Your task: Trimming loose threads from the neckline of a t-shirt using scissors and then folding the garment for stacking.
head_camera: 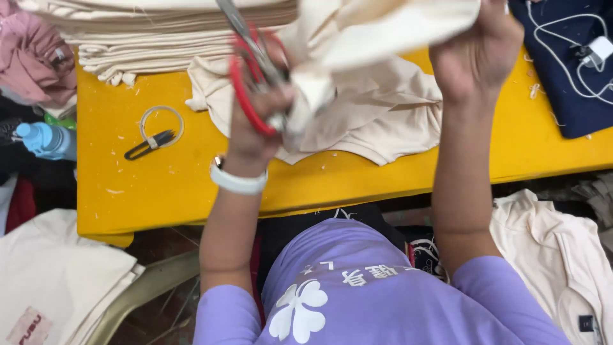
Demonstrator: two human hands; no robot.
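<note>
One pair of red-handled scissors [252,70] sits in the left hand [258,118], whose fingers close through the loops and also pinch the cream garment [357,38] raised over the yellow table [159,185]. The right hand [476,54] is closed on that same garment. One thread snipper [148,144] lies on the table, one blue bottle [43,138] beside it.

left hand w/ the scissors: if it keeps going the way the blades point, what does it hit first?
Left hand holds red-handled scissors, blades pointing up and away. First in line looks like the stack of folded cream cloth at the table's far edge. Depth is unclear; the blades may pass above it.
</note>
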